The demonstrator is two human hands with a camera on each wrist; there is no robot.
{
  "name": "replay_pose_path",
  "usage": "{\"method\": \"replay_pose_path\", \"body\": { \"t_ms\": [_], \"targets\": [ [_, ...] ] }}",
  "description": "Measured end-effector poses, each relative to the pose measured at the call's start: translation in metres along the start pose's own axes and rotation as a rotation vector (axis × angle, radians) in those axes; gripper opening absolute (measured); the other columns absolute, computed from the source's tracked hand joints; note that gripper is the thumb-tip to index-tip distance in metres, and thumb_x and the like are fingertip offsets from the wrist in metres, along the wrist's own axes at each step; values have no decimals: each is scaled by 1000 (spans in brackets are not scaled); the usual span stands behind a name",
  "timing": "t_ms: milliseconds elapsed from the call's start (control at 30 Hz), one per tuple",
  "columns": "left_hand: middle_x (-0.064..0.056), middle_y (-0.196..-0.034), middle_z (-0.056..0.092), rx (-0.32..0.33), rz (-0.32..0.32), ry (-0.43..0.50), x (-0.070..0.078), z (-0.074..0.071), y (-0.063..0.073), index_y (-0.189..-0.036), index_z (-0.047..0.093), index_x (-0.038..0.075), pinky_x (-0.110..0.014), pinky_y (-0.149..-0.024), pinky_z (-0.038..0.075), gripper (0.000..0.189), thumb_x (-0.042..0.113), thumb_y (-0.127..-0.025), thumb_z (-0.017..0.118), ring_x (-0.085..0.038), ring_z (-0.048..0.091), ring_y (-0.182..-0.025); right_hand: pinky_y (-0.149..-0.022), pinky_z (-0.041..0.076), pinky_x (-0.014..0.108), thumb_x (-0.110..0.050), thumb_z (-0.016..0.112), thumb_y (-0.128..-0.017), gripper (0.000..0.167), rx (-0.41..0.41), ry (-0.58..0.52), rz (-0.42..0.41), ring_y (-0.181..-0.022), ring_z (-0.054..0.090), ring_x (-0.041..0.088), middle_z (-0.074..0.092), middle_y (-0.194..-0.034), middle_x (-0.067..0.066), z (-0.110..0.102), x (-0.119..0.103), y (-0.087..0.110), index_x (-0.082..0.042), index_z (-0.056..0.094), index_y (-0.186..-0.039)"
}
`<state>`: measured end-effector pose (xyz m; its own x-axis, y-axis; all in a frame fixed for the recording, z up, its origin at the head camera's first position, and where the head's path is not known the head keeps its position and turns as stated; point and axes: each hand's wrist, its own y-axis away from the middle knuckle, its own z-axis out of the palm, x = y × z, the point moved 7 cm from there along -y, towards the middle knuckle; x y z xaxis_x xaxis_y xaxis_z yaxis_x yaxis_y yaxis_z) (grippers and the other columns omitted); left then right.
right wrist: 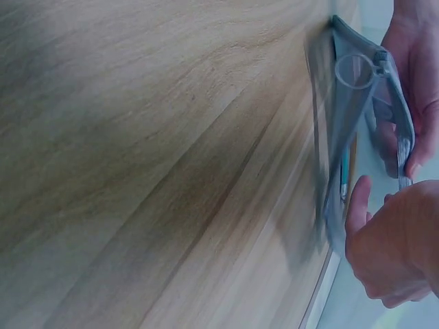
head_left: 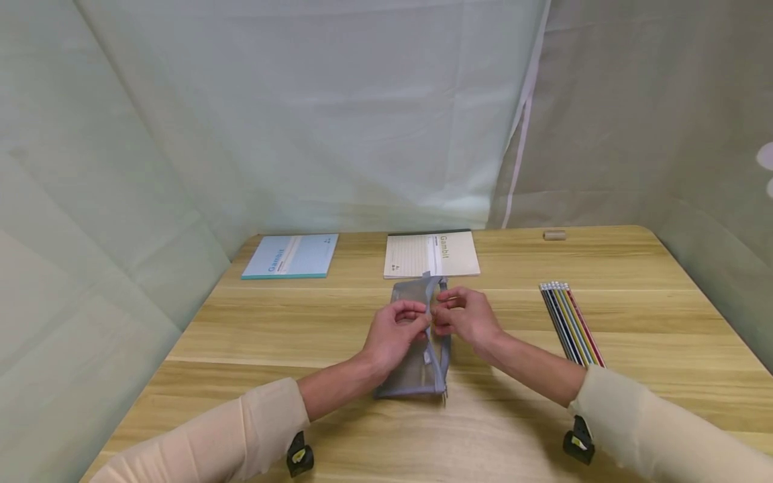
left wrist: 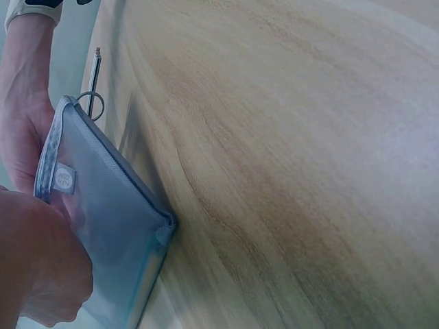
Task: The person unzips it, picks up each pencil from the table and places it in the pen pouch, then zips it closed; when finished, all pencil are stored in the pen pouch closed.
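A grey mesh pencil pouch [head_left: 407, 365] stands on the table in front of me, its zipped side parted along the right in the head view. My left hand [head_left: 395, 332] pinches the near-left zipper edge between thumb and fingers. Opposite it, my right hand [head_left: 471, 318] has its fingertips at the same edge, pinching it beside the left fingertips. In the left wrist view a small round label [left wrist: 64, 179] shows at the pouch's edge. A ring pull [right wrist: 355, 71] hangs at one corner in the right wrist view. The pinching fingertips are partly hidden in both wrist views.
Several striped pencils [head_left: 570, 322] lie side by side to the right, partly behind the right forearm. A blue notebook [head_left: 291, 256] lies at the back left, a cream notebook [head_left: 410, 255] behind the pouch. A small brown cylinder [head_left: 554, 235] sits near the far edge.
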<state>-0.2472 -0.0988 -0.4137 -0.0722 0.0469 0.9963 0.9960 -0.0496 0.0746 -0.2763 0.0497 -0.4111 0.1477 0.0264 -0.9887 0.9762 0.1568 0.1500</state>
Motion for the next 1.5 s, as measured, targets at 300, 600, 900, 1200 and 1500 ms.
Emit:
{"method": "replay_pose_path", "body": {
  "t_ms": [300, 600, 900, 1200, 1500],
  "targets": [
    [-15, -102, 73, 4, -7, -21, 1, 0, 1, -116, 68, -6, -29, -79, 64, 21, 4, -99, 74, -15, 69, -84, -80, 67, 41, 4, 68, -101, 30, 38, 123, -61, -94, 72, 30, 66, -114, 22, -18, -6, -1, 12, 63, -129],
    [-14, -103, 72, 1, -19, -37, 0, -1, 0, -118, 68, -5, -30, -81, 65, 21, 5, -99, 73, -15, 69, -85, -97, 60, 43, -9, 69, -104, 41, 84, 313, -96, -122, 66, 37, 68, -133, 23, -53, -14, -4, 5, 61, -141],
    [-16, -104, 72, -3, -9, -33, 0, -2, 1, -117, 68, -5, -33, -82, 65, 21, 4, -99, 73, -14, 68, -83, -117, 45, 56, -18, 66, -107, 59, 99, 398, -100, -146, 45, 44, 48, -157, 27, -106, -16, -9, 7, 44, -156],
    [-14, -104, 72, -6, -9, -38, -1, -2, 2, -117, 68, -5, -32, -82, 65, 20, 4, -99, 72, -15, 68, -83, -115, 42, 65, -23, 65, -108, 72, 137, 469, -107, -148, 35, 53, 36, -164, 31, -159, -14, -5, 4, 28, -164],
    [-14, -104, 72, -4, -12, -34, -1, -1, 1, -117, 68, -4, -34, -83, 65, 20, 5, -100, 72, -14, 68, -83, -106, 50, 62, -19, 60, -110, 67, 205, 542, -68, -141, 43, 54, 38, -160, 36, -204, 2, 5, 8, 28, -162]
  ]
}}
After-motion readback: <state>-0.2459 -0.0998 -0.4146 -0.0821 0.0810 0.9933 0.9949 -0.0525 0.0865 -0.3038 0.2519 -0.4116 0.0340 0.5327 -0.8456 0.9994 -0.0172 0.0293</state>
